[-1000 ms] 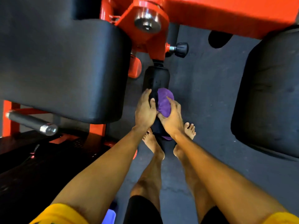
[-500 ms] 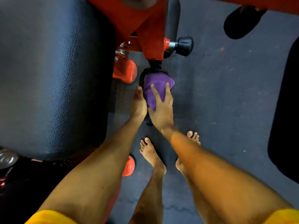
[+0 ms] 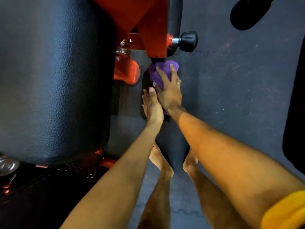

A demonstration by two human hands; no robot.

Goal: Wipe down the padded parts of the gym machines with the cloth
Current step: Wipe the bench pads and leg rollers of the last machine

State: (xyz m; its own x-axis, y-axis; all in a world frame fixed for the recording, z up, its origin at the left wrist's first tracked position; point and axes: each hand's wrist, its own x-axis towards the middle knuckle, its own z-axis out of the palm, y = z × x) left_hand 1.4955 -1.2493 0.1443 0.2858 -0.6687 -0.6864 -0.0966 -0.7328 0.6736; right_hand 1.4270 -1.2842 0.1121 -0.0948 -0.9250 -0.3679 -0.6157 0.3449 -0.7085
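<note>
The purple cloth (image 3: 162, 72) sits at the far end of a narrow black roller pad (image 3: 144, 83), just below where the pad's stem meets the orange frame (image 3: 145, 25). The right hand (image 3: 168, 91) lies over the cloth and wraps it round the pad. Two fingers stretch forward across the fabric and the thumb clamps from the left side. A ring shows on one finger.

The left hand (image 3: 152, 106) grips the same pad just behind, touching the right hand. Its thumb lies on top, and its fingers seem to curl round the pad's left edge, though that side is in shadow.

Room is tight on the left. The rounded edge of a large black pad (image 3: 49, 80) rises close beside the roller, with only a narrow strip of floor and an orange foot (image 3: 127, 71) between them. Ahead, the frame blocks the way, and a black knob (image 3: 188, 41) juts to the right just above the cloth.

To the right, the grey floor (image 3: 231, 96) lies open as far as the curved edge of another dark pad (image 3: 297, 113) at the border of the view. Bare legs (image 3: 162, 162) stand under the roller's near end, and a yellow sleeve (image 3: 285, 210) shows on the right arm.
</note>
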